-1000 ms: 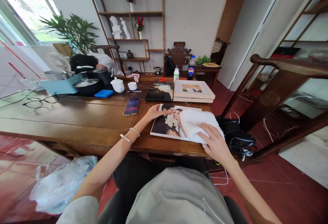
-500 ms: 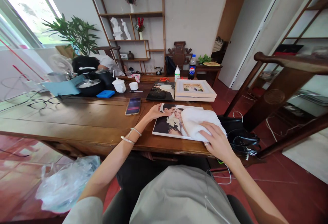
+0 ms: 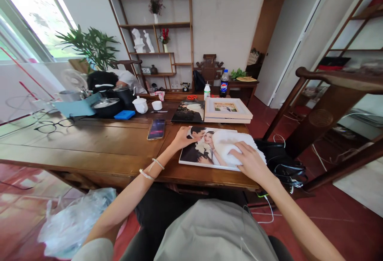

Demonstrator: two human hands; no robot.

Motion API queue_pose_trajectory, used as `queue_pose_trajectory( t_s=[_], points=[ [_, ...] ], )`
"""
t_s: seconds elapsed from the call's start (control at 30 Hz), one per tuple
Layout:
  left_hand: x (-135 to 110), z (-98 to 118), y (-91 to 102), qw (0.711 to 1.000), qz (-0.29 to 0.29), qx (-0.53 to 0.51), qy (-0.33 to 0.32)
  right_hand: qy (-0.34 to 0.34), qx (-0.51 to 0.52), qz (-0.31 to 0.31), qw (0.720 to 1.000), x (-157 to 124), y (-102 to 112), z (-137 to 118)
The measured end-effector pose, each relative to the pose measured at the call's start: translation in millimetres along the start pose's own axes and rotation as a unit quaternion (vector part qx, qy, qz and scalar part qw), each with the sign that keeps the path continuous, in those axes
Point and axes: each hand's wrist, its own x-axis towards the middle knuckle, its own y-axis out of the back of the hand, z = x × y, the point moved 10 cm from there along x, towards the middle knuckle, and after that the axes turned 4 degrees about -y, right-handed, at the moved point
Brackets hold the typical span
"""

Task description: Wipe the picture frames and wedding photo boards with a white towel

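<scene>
Along the near edge of the wooden bench lies the photo panel, picture side up, its long axis running left to right with the bench edge and the pictured heads pointing to the far side, upright to the person. Over its right part spreads the white cloth, which the right hand grasps loosely from above, probably to keep it pressed down. At the panel's far left corner sits the left hand, seemingly to steady it, though I cannot tell whether its fingers grip or merely rest
</scene>
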Motion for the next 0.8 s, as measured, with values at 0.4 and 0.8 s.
queue_pose_trajectory(
  t_s=[0.4, 0.8],
  points=[
    [-36.7, 43.8, -25.7, 0.985, -0.102, 0.050, -0.128, -0.002, 0.033, 0.024, 0.999, 8.2, -12.2, 9.5],
    [-34.4, 31.2, -24.9, 0.989, -0.079, 0.057, -0.109, -0.018, 0.034, 0.049, 0.998, 32.1, -13.1, 55.9]
  ],
)
